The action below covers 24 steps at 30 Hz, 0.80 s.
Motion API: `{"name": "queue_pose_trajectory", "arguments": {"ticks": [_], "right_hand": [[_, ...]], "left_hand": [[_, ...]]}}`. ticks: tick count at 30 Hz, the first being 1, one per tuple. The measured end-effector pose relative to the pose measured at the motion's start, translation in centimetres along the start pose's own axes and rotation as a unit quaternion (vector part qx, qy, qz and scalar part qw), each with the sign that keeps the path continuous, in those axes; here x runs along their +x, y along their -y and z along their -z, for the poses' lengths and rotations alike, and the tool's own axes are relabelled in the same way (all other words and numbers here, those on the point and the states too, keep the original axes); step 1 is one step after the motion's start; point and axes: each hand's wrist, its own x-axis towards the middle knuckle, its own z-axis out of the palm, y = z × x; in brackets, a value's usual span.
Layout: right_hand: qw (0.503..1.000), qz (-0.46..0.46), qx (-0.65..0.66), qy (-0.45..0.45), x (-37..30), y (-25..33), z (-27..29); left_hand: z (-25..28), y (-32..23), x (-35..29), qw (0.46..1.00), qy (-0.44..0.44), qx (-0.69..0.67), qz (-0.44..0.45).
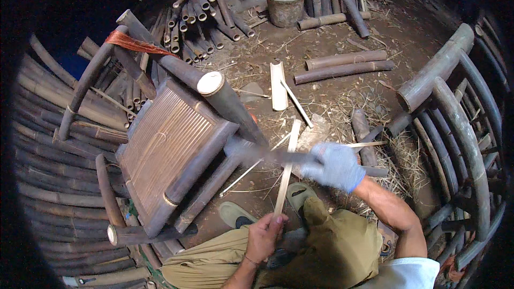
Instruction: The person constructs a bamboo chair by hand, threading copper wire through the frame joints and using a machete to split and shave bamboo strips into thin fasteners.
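My bare left hand point(264, 237) is closed round the lower end of a pale split bamboo strip point(287, 182), which stands tilted up between my knees. In a grey-white work glove, my right hand point(334, 166) grips a knife whose dark blade point(273, 156) is smeared by motion. The blade reaches leftward across the strip; whether it touches the strip I cannot tell. The knife's handle is hidden in the glove. Beyond the strip's upper end, a wooden block point(315, 131) sits on the ground among shavings.
A bamboo chair point(166, 144) stands close on my left, another bamboo frame point(460, 123) on my right. Ahead lie a split bamboo half point(278, 86), a thin stick point(297, 104) and cut poles point(345, 69). Farther back are a bucket point(285, 8) of scraps and stacked bamboo point(203, 16).
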Motion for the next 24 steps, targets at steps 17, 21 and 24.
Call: {"name": "queue_pose_trajectory", "arguments": {"ticks": [17, 21, 24], "right_hand": [[0.595, -0.170, 0.784, -0.047, 1.5, 4.0, 1.1], [0.669, -0.272, 0.662, -0.202, 2.2, 3.2, 0.4], [0.600, -0.222, 0.709, -0.296, 2.1, -0.1, 1.3]], "left_hand": [[1.4, 0.2, 3.5, 0.925, -0.065, 0.186, -0.325], [4.2, -5.4, 4.9, 0.940, -0.016, 0.239, -0.243], [13.0, -7.1, 6.6, 0.833, -0.163, 0.352, -0.394]]}}
